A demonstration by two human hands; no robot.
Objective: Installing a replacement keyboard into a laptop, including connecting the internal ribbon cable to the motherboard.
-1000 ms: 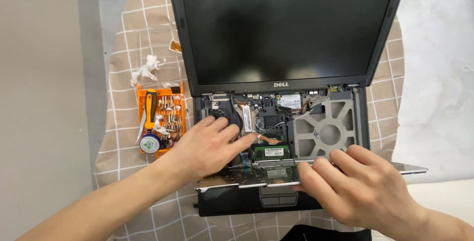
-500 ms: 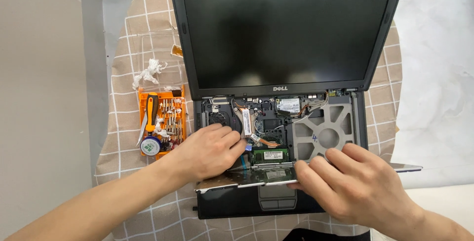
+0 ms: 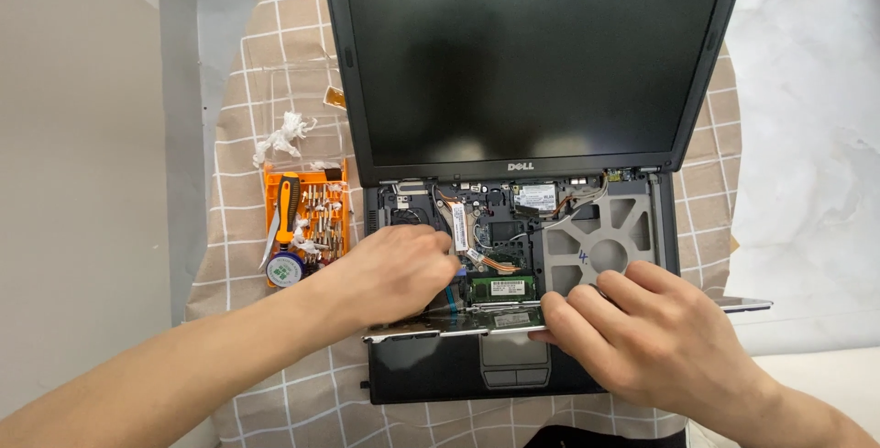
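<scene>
An open black laptop [image 3: 541,63] lies on a checked cloth, its keyboard removed so the inner boards and a grey metal frame [image 3: 600,242] show. A thin flat silver panel [image 3: 458,322] lies across the palm rest. My left hand [image 3: 390,274] rests on the left inner area of the laptop, fingers curled down near a copper heat pipe [image 3: 467,237]. My right hand [image 3: 646,333] grips the right part of the silver panel, fingers over its top edge. A green memory module [image 3: 501,287] sits between the two hands.
An orange screwdriver kit tray [image 3: 307,219] with a driver and bits stands left of the laptop. Crumpled white paper [image 3: 284,134] lies behind it. The beige checked cloth [image 3: 266,72] covers the table. A white marbled surface [image 3: 816,136] lies to the right.
My left hand has shifted slightly right and down inside the laptop. My right hand stays on the silver panel, fingers pressed a little further over its edge.
</scene>
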